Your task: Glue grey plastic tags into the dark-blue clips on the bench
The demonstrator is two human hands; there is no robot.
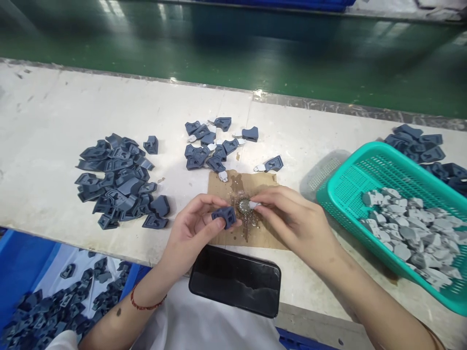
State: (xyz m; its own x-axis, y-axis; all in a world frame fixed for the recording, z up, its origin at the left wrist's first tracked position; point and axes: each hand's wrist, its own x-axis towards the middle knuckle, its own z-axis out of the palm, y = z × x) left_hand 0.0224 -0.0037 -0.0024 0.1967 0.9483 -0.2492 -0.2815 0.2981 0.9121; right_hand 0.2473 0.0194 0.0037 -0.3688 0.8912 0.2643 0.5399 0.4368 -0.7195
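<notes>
My left hand (199, 223) is closed on a dark blue-grey plastic block (224, 217) with recesses in its faces, held just above a piece of cardboard (268, 238). Between the thumb and fingers of my right hand (288, 211) is a small light-grey plastic piece (254, 205). Its tip is at a small round dish of shiny liquid (244, 206) on the cardboard; whether it touches the liquid I cannot tell. Wet, speckled stains surround the dish. Beyond the cardboard lie several dark blocks with light pieces attached, one of them a block (273, 164) off to the right.
A loose pile of dark blocks (120, 180) lies at left. At right, a green basket (350, 189) holds light-grey pieces (412, 228), with more dark blocks (416, 141) behind. A black phone (235, 281) lies at the front edge. A blue bin (22, 257) stands lower left; a green belt (182, 53) runs behind.
</notes>
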